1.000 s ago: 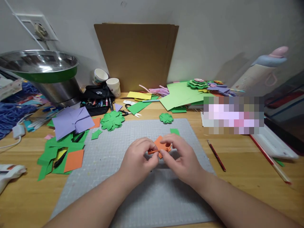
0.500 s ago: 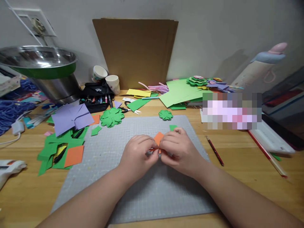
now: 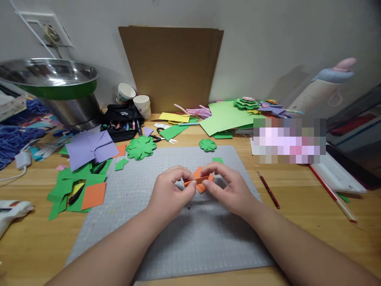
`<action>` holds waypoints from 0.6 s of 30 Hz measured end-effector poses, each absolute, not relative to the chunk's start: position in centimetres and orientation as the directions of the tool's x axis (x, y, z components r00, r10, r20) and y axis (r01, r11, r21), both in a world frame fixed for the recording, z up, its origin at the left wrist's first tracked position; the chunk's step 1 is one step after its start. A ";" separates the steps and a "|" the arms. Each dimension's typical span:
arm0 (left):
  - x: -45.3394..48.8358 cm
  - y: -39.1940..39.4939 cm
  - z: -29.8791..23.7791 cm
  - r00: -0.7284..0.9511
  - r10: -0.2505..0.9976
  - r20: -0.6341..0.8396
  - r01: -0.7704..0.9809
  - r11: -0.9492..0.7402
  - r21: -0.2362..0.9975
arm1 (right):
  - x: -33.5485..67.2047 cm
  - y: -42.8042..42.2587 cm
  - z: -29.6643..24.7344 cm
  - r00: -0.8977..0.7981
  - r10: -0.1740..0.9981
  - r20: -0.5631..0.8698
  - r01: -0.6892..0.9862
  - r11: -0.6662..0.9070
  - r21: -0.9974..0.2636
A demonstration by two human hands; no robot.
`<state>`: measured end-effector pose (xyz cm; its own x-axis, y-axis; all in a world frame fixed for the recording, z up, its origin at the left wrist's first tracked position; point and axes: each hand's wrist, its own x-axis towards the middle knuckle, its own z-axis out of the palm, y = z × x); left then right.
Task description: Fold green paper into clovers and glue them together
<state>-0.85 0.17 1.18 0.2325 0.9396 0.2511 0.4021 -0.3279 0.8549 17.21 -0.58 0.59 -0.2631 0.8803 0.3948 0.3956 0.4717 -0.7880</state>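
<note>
Over the middle of the grey cutting mat [image 3: 125, 238], my left hand [image 3: 171, 188] pinches the left end of a folded strip of orange paper [image 3: 199, 181] between thumb and fingers. My right hand [image 3: 230, 186] has its thumb and forefinger at the strip's right end, with that forefinger arched. Flat orange paper [image 3: 198, 173] shows just behind and below the strip; I cannot tell whether the two are joined. Beyond the hands lie a small green paper flower [image 3: 207, 145], a bigger layered green paper flower [image 3: 141, 147] and a green scrap [image 3: 217, 160].
Purple paper [image 3: 92, 147] and green offcuts lie on the left, with a white glue gun [image 3: 13, 208] nearer. Scissors [image 3: 166, 137], a black pencil case [image 3: 122, 119] and paper cups [image 3: 142, 106] are at the back. To the right lies a pencil [image 3: 268, 190].
My hands have moved slightly apart and their fingers have loosened. More of the folded orange strip now shows between them, along with the orange paper behind it.
</note>
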 end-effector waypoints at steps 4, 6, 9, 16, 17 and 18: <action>-0.9 0.2 1.0 0.274 0.938 0.212 0.421 -0.315 0.851 | 16.5 -0.9 0.3 -0.323 0.882 0.343 0.397 0.455 -0.797; -0.9 0.2 1.0 0.324 0.923 0.210 0.426 -0.340 0.838 | 16.6 -0.9 0.1 -0.340 0.879 0.336 0.430 0.463 -0.775; -1.0 0.2 1.0 0.380 0.900 0.213 0.447 -0.380 0.810 | 16.8 -0.9 -0.2 -0.364 0.870 0.332 0.476 0.480 -0.737; -1.1 0.4 1.4 0.351 0.936 0.011 0.495 -0.196 0.847 | 16.3 -1.0 0.1 -0.292 0.932 0.216 0.398 0.323 -0.858; -1.2 0.5 1.5 0.347 0.938 -0.009 0.502 -0.177 0.847 | 16.5 -0.9 0.3 -0.289 0.938 0.191 0.385 0.297 -0.874; -1.4 0.7 1.5 0.341 0.940 -0.014 0.511 -0.173 0.842 | 16.7 -0.7 0.5 -0.282 0.944 0.173 0.376 0.275 -0.885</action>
